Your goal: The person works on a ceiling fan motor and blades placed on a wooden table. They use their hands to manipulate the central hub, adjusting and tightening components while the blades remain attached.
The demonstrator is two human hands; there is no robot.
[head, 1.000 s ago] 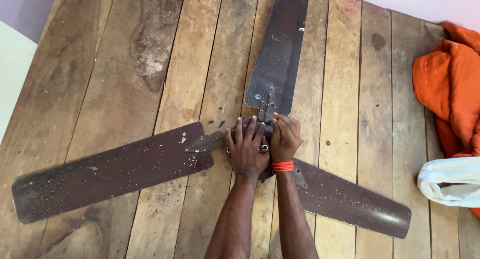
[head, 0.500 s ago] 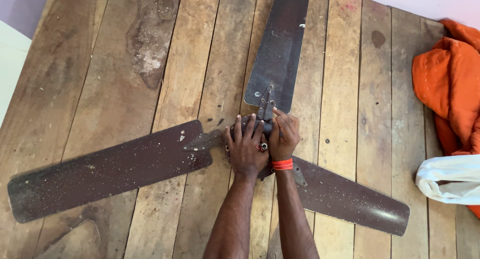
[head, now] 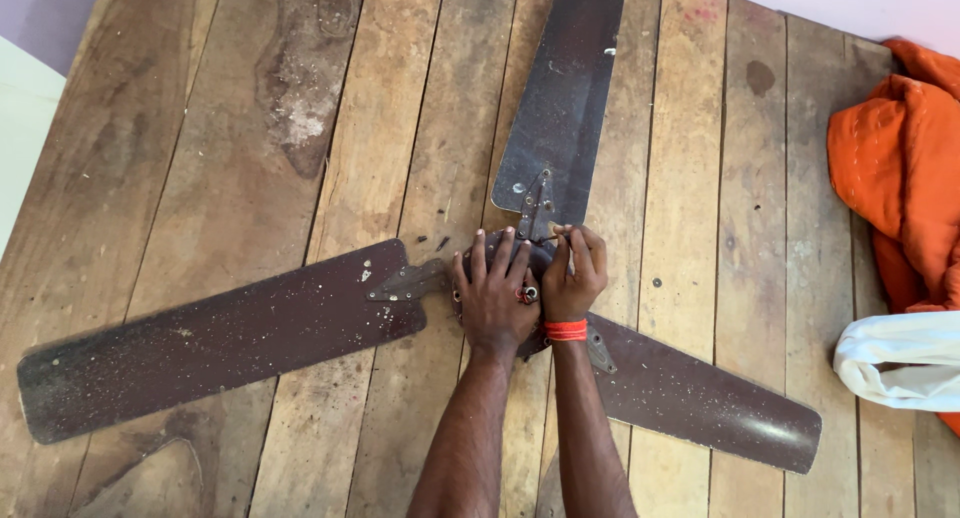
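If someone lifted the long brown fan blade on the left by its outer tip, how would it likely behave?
The left blade looks thin and flat, so it would probably flex a little rather than flop. It joins the hub under the left hand through a metal bracket, so the whole fan would likely tilt with it. Its dusty surface may feel slippery.

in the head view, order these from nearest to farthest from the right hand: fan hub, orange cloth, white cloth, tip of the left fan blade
From the right hand:
1. Fan hub, under the hand, touching it.
2. White cloth, at the right edge, lower down.
3. Orange cloth, at the right edge, higher up; nearly level with the white cloth, hard to separate.
4. Tip of the left fan blade, far left.
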